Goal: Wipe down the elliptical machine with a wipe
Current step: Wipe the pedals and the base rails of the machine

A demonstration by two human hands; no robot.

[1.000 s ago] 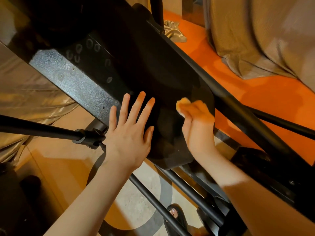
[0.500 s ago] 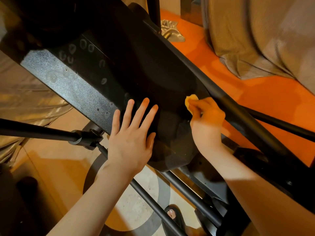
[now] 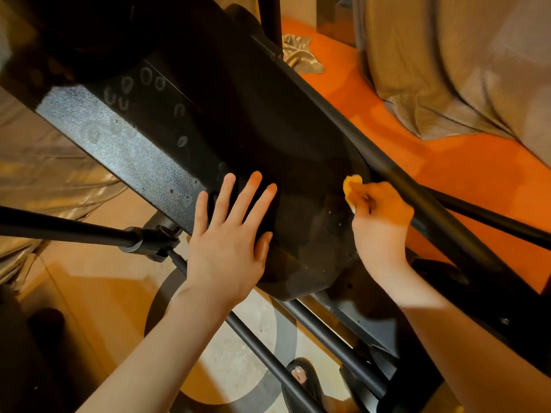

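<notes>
Left hand lies flat, fingers straight and spread, pressed on the elliptical machine's black housing (dusty, fingerprints on its upper left). Right hand pinches a small yellow wipe, which protrudes from the fingertips against the housing's right edge, beside the frame tube.

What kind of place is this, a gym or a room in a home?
Probably a room in a home: the elliptical machine stands beside draped tan fabric on an orange carpet, and the person's sandalled foot shows below.
</notes>
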